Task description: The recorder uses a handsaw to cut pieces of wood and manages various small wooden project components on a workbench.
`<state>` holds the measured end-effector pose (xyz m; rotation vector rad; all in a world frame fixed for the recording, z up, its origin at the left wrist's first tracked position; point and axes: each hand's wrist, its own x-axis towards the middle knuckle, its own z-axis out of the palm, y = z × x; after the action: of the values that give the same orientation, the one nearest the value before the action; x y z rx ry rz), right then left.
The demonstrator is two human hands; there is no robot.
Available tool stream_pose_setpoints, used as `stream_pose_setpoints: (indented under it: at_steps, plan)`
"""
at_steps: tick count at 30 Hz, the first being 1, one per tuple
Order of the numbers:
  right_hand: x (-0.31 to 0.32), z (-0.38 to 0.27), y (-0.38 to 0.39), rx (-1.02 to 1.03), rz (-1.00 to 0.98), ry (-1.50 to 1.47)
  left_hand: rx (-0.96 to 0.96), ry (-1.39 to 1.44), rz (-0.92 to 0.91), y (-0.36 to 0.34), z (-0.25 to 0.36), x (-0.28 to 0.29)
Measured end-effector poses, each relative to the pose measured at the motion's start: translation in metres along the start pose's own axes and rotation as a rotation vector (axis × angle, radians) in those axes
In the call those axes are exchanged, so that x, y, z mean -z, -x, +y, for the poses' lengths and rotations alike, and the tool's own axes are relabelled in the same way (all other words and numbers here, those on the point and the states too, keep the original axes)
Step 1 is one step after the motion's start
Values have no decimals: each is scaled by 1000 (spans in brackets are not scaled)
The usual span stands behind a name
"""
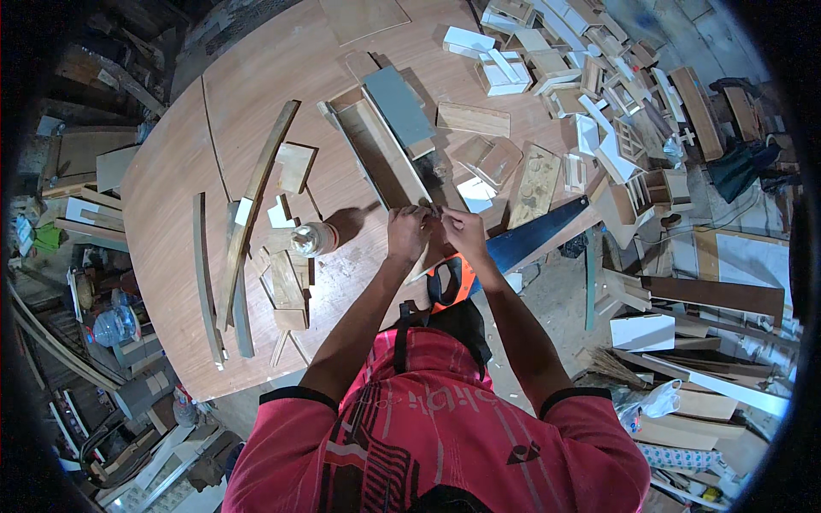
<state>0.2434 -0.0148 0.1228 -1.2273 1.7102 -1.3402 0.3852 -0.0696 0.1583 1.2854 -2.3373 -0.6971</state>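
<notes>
1. Position: a long, narrow wooden trough [376, 144] lies on the brown table [282, 64], slanting away from the person, its near end at the hands.
2. Fingers: the left hand [408, 233] and the right hand [463, 232] meet at that end, digits bent and drawn together. Whether they pinch a small part between them cannot be told.
3. Hazard, cutting: the handsaw [537, 235] lies beneath or just beside the right wrist. A sudden backward pull of that arm could drag skin across the teeth or knock the tool off the table edge.
4. Hazard, slipping: uneven finger pressure could twist the trough's near end, and the grey-blue panel [399, 104] along its right side might shift with it.
5. Hazard, spilling: a wide sweep of the left elbow could tip the jar [315, 239].
6. Materials: trough, straight-sided pale wood, hollow; panel, flat and smooth-looking; saw, broad blue blade with orange-and-black looped grip; jar, rounded and glossy; long strips [256, 205], slim and slightly bowed; stained board [536, 184], rectangular with blotched grain.
</notes>
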Motion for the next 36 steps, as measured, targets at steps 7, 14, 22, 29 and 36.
stream_pose_setpoints:
  at_steps: [7, 14, 22, 29, 36]
  plan:
    - [6, 11, -12, -280, -106, -54, 44, 39, -50, 0, -5, -4]
    - [12, 5, -20, -261, -222, 53, 22, 76, 3, 0, -3, 0]
    - [16, 7, -25, -424, -276, 13, 36, 100, 2, 0, -2, -1]
    - [17, 10, -25, -417, -340, 167, 26, 88, 2, 0, -2, -4]
    - [16, 34, 2, -286, -155, -150, 27, 181, 67, 7, 7, 10]
